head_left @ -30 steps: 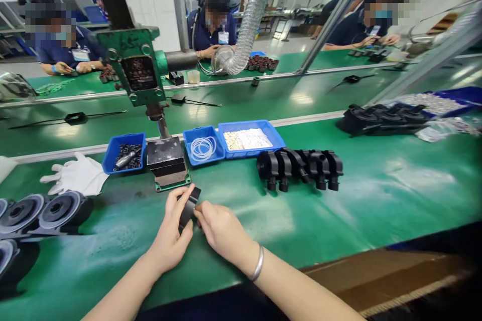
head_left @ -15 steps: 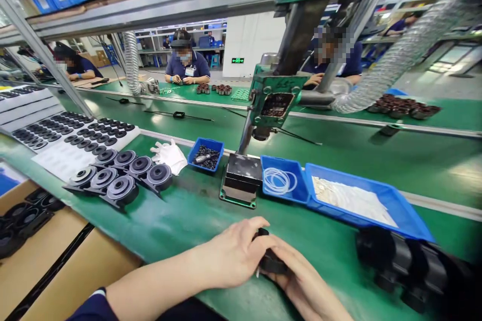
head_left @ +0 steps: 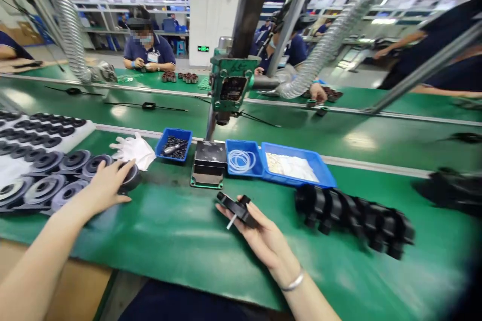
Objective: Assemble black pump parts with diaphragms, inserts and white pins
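Observation:
My right hand (head_left: 259,233) holds a black plastic part (head_left: 241,210) with a thin light-coloured shaft (head_left: 232,221) sticking out of it, tilted above the green bench (head_left: 161,230). Off to the left, my left hand (head_left: 105,188) lies over the end of a group of round black-and-grey housings. Its fingers are spread across the nearest round housing (head_left: 131,176), with the thumb on the near side; the hand partly hides that piece. More such housings (head_left: 45,188) sit beside my wrist.
A green press (head_left: 231,85) stands ahead over its black block (head_left: 211,155). Blue bins hold small dark parts (head_left: 173,144), white tubing (head_left: 241,160) and pale pieces (head_left: 289,165). A white glove (head_left: 135,150) lies near the housings. Black parts (head_left: 354,215) are lined up at right. Co-workers sit opposite.
My hands were together around the black part; now they are apart. The left has moved to the housings, while the right keeps the part. The view has turned right.

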A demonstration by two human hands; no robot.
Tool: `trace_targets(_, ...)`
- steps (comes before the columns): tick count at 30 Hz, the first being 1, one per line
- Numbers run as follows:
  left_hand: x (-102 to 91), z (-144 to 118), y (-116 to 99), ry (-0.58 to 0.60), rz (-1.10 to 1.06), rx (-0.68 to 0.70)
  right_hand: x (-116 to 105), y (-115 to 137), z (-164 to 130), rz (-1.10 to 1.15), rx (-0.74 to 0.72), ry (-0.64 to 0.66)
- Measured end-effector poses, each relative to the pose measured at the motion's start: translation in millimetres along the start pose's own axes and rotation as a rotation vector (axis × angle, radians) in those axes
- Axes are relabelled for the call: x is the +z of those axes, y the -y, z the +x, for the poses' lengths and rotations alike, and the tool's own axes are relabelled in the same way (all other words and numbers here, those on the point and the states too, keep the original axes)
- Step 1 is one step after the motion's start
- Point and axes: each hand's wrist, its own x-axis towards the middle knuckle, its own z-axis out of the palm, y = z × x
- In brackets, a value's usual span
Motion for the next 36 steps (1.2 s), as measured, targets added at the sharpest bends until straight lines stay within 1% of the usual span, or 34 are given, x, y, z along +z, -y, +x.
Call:
trace_targets(1,2.5,-2.0,-3.8,-0.033,-0.003,0.030,0.5,0.0,-0.3,0.021,-0.018,-0.006)
trace_targets(3,4.3,-7.2,-18.7,-0.081,-0.059,0.096,1.7,0.2,-1.1,0.034,-0.053,-0.018)
trace_targets(5,2.5,-12.0,-42.2,-0.104,-0.166,0.158,4.0,0.9,-2.1,0.015,-0.076,-0.022)
trace_targets(7,-1.7,-14.4,-72.1,-0.107,-0.292,0.215,8.0,2.5,-2.8,-0.030,-0.087,-0.017)
trace_targets(11,-7.5,-7.6,-131.3,-0.062,-0.549,0.364,20.3,10.0,-1.3,-0.158,-0.118,0.021)
trace_targets(13,-4.3,-1.4,-151.5,-0.025,-0.678,0.445,28.7,14.8,1.0,-0.262,-0.170,0.012)
trace_targets(15,4.1,3.1,-164.2,0.016,-0.822,0.513,38.2,18.2,3.9,-0.397,-0.227,-0.013)
trace_targets(17,15.5,4.3,-171.8,0.051,-0.968,0.553,47.1,18.8,7.2,-0.531,-0.273,-0.011)
trace_targets(19,26.5,3.1,-177.2,0.073,-1.074,0.559,52.9,16.3,11.4,-0.652,-0.317,0.013)
trace_targets(21,34.3,1.7,-182.3,0.080,-1.134,0.529,54.3,12.1,16.1,-0.751,-0.355,0.028)
trace_targets(23,38.0,2.2,-187.2,0.086,-1.183,0.489,51.8,8.7,20.6,-0.784,-0.372,0.022)
trace_targets(27,37.2,8.1,-191.5,0.122,-1.304,0.444,44.5,8.4,24.6,-0.759,-0.383,0.008)
trace_targets(31,34.2,11.5,-186.4,0.164,-1.353,0.434,43.1,11.6,22.6,-0.888,-0.399,0.001)
trace_targets(36,33.0,10.5,-183.9,0.142,-1.333,0.445,38.7,10.0,24.1,-1.017,-0.434,0.046)
